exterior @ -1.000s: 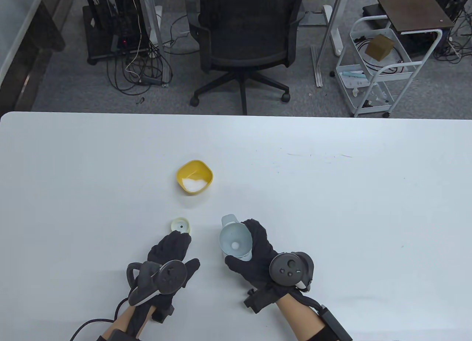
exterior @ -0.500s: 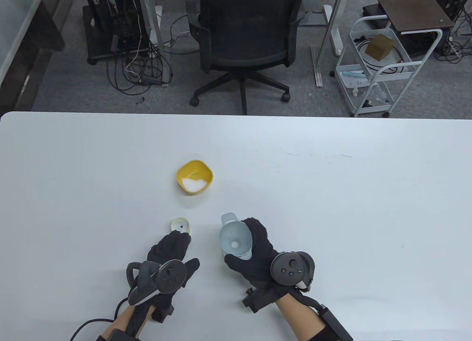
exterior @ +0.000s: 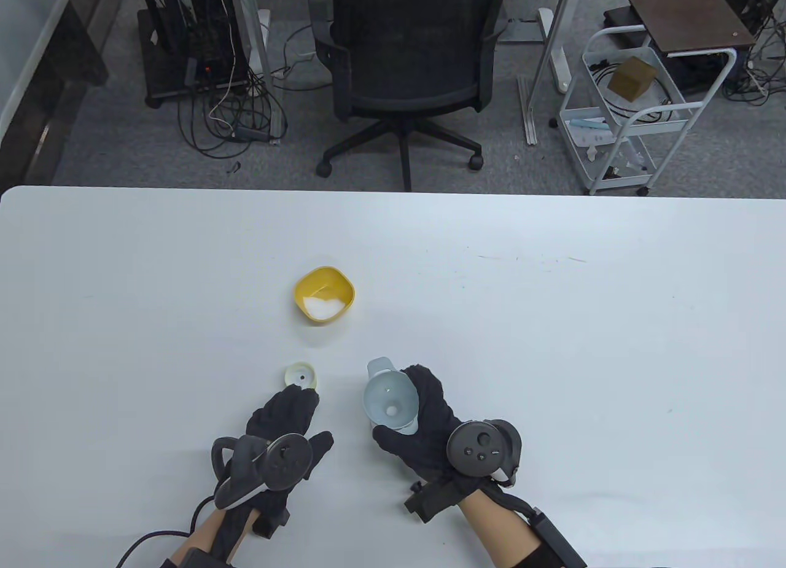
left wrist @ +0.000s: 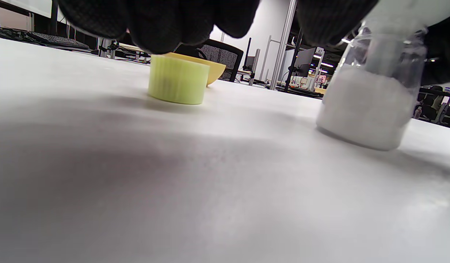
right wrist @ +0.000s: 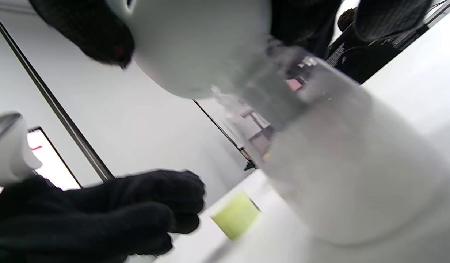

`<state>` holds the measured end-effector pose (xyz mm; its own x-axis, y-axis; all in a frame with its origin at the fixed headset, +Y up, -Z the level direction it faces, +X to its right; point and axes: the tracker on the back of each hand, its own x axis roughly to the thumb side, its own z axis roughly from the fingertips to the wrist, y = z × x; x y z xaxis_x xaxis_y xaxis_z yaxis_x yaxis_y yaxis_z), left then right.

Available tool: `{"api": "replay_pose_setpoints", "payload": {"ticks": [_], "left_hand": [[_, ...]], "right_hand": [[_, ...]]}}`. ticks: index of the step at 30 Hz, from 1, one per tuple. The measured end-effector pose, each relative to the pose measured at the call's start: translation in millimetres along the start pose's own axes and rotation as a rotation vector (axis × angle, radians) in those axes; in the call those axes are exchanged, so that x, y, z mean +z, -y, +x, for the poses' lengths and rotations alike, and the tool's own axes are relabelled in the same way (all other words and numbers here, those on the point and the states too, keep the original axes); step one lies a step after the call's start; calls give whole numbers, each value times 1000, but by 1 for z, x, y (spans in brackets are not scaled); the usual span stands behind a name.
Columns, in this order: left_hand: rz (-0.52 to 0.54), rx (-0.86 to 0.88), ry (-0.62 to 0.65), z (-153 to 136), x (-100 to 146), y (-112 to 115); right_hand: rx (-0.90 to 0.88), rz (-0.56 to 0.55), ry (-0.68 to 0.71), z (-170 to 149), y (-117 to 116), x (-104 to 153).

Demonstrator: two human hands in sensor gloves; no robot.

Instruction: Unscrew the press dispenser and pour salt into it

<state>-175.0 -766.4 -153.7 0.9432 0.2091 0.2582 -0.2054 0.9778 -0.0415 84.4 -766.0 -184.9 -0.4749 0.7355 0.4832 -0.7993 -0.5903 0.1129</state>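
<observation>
White laminate makes up the worktop, which carries everything. On it, the right hand wraps its fingers around a clear bottle, thumb on the near side, gripping it upright; the bottle stands on the worktop and is mostly full of white salt. A pale grey funnel sits in the bottle's neck with a little salt at its bottom. The left hand rests on the worktop just left of the bottle, fingers loosely curled and holding nothing, their tips just short of the cap. Farther back stands a yellow bowl with salt heaped in its near side. The pale green ribbed cap lies between bowl and left hand, apparently opening down, though the wrist views blur it.
</observation>
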Motion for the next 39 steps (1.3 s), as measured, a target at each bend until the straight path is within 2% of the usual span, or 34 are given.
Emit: {"api": "replay_pose_setpoints", "payload": {"ticks": [12,39], "left_hand": [[-1,-7,2,1,0,0],[-1,-6,1,1,0,0]], "right_hand": [[-8,17,-12,0,0,1],[-29,-26,16,10,9,-3]]}}
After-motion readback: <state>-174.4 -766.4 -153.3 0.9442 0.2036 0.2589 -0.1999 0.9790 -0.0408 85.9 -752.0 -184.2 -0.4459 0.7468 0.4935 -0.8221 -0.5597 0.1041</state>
